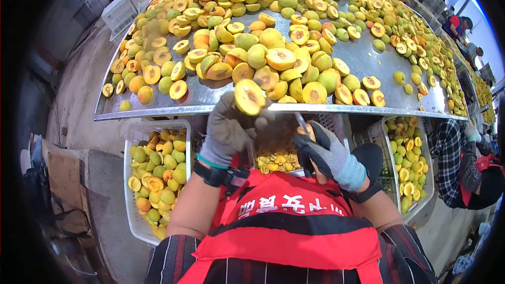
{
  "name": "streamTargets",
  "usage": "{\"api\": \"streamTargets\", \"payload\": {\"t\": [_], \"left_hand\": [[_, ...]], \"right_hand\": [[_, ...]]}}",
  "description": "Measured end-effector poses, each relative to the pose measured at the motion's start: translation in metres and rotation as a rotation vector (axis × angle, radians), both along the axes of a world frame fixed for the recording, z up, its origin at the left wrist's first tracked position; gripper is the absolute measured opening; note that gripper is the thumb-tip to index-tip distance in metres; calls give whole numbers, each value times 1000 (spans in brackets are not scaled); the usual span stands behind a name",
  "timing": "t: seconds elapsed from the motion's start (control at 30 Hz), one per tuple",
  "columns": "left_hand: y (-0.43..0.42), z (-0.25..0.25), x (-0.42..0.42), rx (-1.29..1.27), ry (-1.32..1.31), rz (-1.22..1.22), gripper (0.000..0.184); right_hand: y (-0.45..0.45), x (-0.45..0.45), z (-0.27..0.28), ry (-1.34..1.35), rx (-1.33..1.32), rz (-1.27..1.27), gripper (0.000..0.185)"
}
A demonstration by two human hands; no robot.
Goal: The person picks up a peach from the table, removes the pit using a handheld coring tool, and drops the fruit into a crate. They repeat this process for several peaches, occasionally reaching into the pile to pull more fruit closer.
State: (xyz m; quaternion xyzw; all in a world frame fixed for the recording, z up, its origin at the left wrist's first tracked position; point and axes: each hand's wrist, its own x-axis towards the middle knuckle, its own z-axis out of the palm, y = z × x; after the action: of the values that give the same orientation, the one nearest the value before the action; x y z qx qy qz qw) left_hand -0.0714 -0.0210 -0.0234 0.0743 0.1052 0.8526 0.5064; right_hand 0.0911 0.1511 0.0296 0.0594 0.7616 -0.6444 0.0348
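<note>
My left hand (226, 129), in a grey glove, grips a halved yellow peach (249, 97) just over the table's front edge. Its cut face is turned up, with a brown pit area in the middle. My right hand (331, 155), in a grey and black glove, is closed around a small tool with a wooden handle (317, 172) and a narrow metal tip (301, 121). The tip points up towards the table edge, apart from the peach half. The tool's exact kind is hard to make out. Many whole and halved peaches (258, 55) lie ahead on the metal table (173, 109).
A white crate (130, 165) of peaches stands at my left, another crate (427, 200) at my right. Between my arms, yellow fruit pieces (276, 163) lie in a container below the table. A person in a plaid sleeve (448, 147) works at the right; others are farther back.
</note>
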Motion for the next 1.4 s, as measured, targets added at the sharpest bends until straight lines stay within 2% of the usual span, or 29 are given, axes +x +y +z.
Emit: {"api": "streamTargets", "payload": {"t": [0.03, 0.1, 0.27, 0.33, 0.47, 0.53, 0.67, 0.73, 0.77, 0.83, 0.87, 0.93, 0.97, 1.0, 1.07, 1.1, 1.13, 1.2, 1.23, 1.3, 1.33, 1.4], "left_hand": [[2, -3, 9, -6, -5, -10, 48], [8, -8, 22, 175, -66, -111, 48], [8, 0, 38, 62, 35, -47, 50], [9, 1, 43, -137, 114, 94, 52], [9, -3, 44, 33, 111, -24, 50], [15, -2, 55, -426, 463, 276, 46], [18, -4, 56, -405, 550, 312, 44], [19, -7, 55, -597, 936, 474, 44], [19, -6, 57, -598, 932, 473, 44], [19, 2, 61, -567, 828, 428, 43], [18, 4, 61, -569, 824, 428, 43], [16, 5, 59, -609, 827, 408, 38], [15, 7, 53, -680, 1037, 416, 50], [12, 6, 46, -681, 1033, 415, 50], [9, -1, 36, -596, 1426, 249, 43], [11, -4, 38, -633, 1249, 187, 39], [12, -1, 39, -633, 1245, 188, 39], [14, 12, 39, -708, 1022, 14, 36], [15, 14, 37, -709, 1019, 16, 36], [17, 17, 35, -722, 1145, -31, 34], [18, 16, 36, -725, 1140, -29, 34], [21, 12, 35, -666, 1012, -43, 36]], "right_hand": [[-5, -7, 8, -47, 45, -30, 30], [-12, -16, 12, -56, 164, -63, 38], [-18, -23, 0, -41, 329, -46, 42], [-21, -22, -1, -37, 303, -44, 41], [-22, -22, -11, -101, 255, -64, 40], [-23, -22, -11, -91, 227, -79, 36], [-28, -20, -11, -75, 147, -94, 32], [-30, -19, -10, -139, 106, -117, 30], [-31, -19, -12, -143, 106, -116, 30], [-31, -19, -19, -171, -110, -67, 30], [-33, -18, -20, -175, -110, -66, 30], [-38, -16, -21, -127, 15, -54, 27], [-38, -14, -25, 47, 190, -18, 28], [-34, -12, -29, 43, 189, -17, 28], [-25, -7, -40, 115, 800, 166, 31], [-23, -8, -54, 240, 818, 210, 32], [-24, -10, -42, 237, 819, 213, 32], [-28, -16, -7, -195, 184, 229, 31], [-27, -16, -7, -196, 184, 232, 31], [-24, -15, -6, -390, -181, 241, 24], [-23, -13, -6, -393, -181, 246, 24], [-19, -12, -3, -403, -438, 238, 20]]}}
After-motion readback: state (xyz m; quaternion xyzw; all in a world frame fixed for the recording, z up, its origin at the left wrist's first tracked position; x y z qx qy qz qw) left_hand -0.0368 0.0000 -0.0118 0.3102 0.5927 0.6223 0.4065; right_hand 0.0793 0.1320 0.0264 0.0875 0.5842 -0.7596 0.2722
